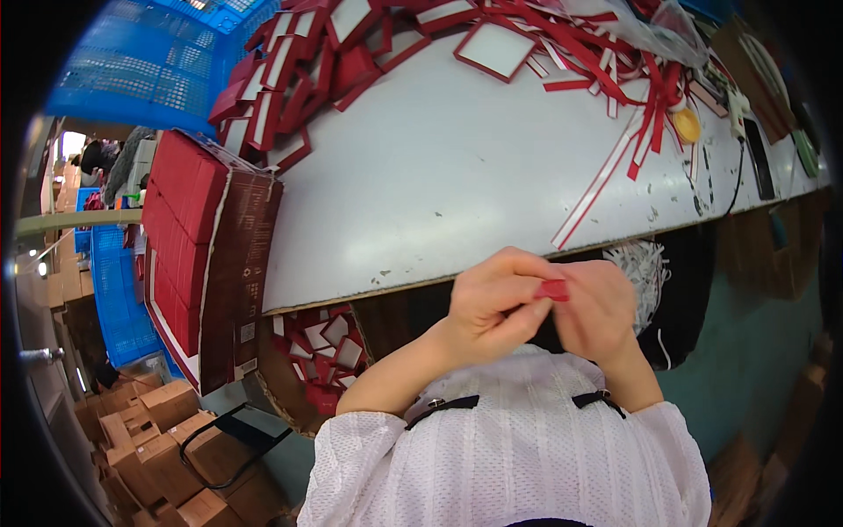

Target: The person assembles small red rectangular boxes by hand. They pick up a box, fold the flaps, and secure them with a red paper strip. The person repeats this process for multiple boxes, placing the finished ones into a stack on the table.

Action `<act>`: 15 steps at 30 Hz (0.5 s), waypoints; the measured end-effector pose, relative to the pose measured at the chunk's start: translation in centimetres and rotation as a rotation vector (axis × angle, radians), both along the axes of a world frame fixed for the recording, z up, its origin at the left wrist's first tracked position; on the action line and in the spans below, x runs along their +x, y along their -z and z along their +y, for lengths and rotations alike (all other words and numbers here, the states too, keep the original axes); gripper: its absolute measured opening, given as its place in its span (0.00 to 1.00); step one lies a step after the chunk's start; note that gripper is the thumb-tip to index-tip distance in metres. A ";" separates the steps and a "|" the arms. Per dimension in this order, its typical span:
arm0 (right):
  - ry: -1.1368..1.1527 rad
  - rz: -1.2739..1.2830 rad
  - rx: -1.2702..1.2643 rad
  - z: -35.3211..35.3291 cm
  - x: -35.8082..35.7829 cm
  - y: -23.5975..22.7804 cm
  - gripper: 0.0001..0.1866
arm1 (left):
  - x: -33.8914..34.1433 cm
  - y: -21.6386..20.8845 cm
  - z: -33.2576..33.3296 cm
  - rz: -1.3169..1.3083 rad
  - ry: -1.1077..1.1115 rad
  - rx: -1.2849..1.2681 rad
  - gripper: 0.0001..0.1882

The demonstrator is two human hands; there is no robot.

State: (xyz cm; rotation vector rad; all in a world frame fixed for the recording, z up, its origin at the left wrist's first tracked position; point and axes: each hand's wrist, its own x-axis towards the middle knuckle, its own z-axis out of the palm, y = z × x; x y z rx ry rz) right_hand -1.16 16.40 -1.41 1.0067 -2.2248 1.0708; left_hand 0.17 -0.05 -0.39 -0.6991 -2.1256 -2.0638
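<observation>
Both hands' fingers [527, 294] pinching red ribbon piece [554, 289], white table [457, 176] beyond (ribbon-strewn)

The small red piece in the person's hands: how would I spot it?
Start at the big white worktable and come down past its near edge to the two hands raised together. The small red piece is pinched between their fingertips, away from the heaped red-and-white box parts on the table.
</observation>
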 end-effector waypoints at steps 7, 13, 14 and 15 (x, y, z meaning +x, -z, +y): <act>-0.029 -0.653 -0.875 6.0 1.6 -1.3 0.10 | -13.5 4.6 -12.8 0.507 -0.921 -0.733 0.24; 0.105 -0.745 -0.991 5.8 2.6 0.5 0.09 | -16.8 5.6 -21.0 0.321 -1.199 -1.320 0.19; 0.111 -0.791 -0.990 5.3 2.6 0.4 0.08 | -16.6 5.7 -21.1 0.281 -1.094 -1.173 0.18; 0.098 -0.817 -0.956 4.9 2.5 0.7 0.07 | -16.2 6.1 -21.1 0.232 -0.986 -1.025 0.16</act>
